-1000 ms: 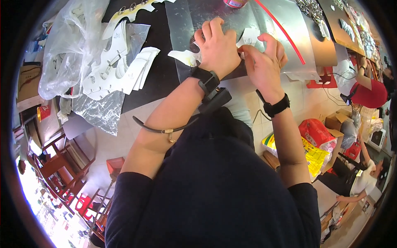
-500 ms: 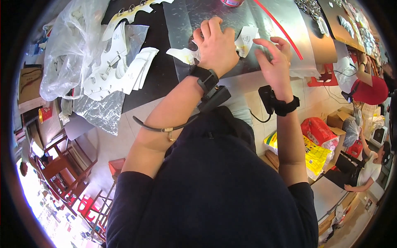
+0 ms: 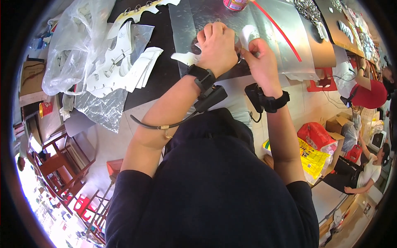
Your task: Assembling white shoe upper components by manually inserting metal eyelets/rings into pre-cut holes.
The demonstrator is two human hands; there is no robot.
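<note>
My left hand [image 3: 218, 48] is curled over a white cut-out piece [image 3: 186, 57] with curved edges, hiding most of it. One end sticks out left of the wrist, and another white part [image 3: 248, 34] shows beyond the fingers on the right. Close beside it, my right hand [image 3: 261, 62] pinches thumb against fingers at what looks like a small thin ring [image 3: 240, 58]. Both hands are above a clear plastic sheet [image 3: 285, 45] on the dark table. To the left lies a stack of similar white cut-outs [image 3: 120, 68].
A yellowish-edged strip with rings [image 3: 142, 11] lies at the far left, near a clear plastic bag [image 3: 68, 58]. A red tube [image 3: 278, 29] and a pink tin [image 3: 235, 4] are beyond my hands. A chain heap [image 3: 308, 11] is far right. Two people are off right.
My right hand has moved left to meet the left hand, its spread fingers closing into a pinch. The left hand stays on the white piece. The whole view has shifted slightly.
</note>
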